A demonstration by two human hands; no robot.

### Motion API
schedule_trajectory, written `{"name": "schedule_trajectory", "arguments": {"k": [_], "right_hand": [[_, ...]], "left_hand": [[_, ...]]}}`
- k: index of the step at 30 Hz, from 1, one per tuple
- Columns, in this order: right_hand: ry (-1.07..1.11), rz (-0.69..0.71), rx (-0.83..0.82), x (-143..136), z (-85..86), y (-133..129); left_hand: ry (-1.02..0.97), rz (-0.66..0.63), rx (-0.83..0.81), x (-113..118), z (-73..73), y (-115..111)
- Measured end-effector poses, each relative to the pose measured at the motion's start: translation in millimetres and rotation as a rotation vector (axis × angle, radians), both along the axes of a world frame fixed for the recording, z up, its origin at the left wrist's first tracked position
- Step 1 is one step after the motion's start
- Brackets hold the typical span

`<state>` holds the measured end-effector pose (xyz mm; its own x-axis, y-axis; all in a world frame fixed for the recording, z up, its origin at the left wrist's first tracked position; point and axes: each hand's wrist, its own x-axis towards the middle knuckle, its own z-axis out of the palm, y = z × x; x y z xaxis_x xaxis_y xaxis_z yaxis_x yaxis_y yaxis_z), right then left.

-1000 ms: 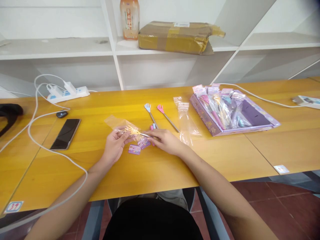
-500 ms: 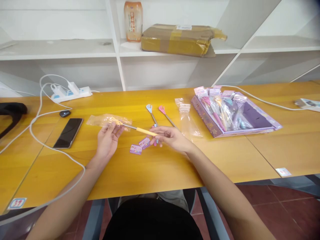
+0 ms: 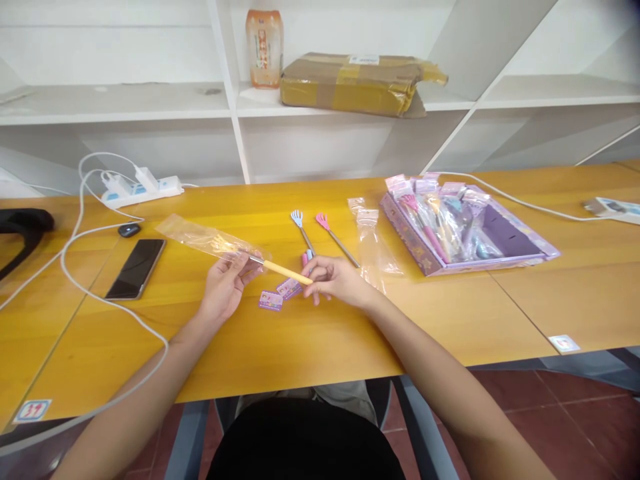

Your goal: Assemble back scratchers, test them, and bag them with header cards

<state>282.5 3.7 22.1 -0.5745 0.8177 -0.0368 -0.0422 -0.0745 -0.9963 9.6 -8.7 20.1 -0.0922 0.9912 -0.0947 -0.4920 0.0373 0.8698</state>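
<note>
"Holding what, are those two hands?"

"A yellow back scratcher (image 3: 287, 272)! It's up over the table (image 3: 300, 360), and its little yellow claw is inside a clear plastic bag (image 3: 187, 235). The handle pokes out."

"How do the hands hold it?"

"The left hand (image 3: 223, 287) squeezes the bag and the metal stick near the claw. The right hand (image 3: 333, 279) pinches the far end of the handle."

"What's near?"

"Two purple cards (image 3: 271, 300) lie just below the handle. A blue back scratcher (image 3: 305, 235) is behind the right hand, which hides its bottom part. A pink back scratcher (image 3: 341, 247) is beside that one. Then come some flat clear bags (image 3: 369, 233), and a purple box (image 3: 417, 243) with more wrapped scratchers."

"Is anything in the way?"

"A white cable (image 3: 135, 310) hangs in front of the left arm. A black phone (image 3: 135, 269) lies left of the left hand, well apart, with a mouse (image 3: 129, 229) just past it."
</note>
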Motion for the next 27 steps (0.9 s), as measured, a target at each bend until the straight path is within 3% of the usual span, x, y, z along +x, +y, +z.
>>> {"name": "schedule_trajectory", "arguments": {"k": [6,13,18,27], "right_hand": [[-0.012,0.006,0.033,-2.7,0.3,0.9],[0.005,0.042,0.062,-2.0,1.4,-0.6],[0.001,0.009,0.086,-1.5,-0.5,0.4],[-0.184,-0.074,0.479,-12.5,-14.5,-1.3]], "left_hand": [[0.068,-0.150,-0.029,14.6,3.3,-11.2],[0.031,-0.112,-0.039,11.0,-0.5,-9.0],[0.041,-0.160,-0.028,11.1,1.8,-10.5],[0.105,-0.241,-0.063,26.7,-4.7,-21.0]]}}
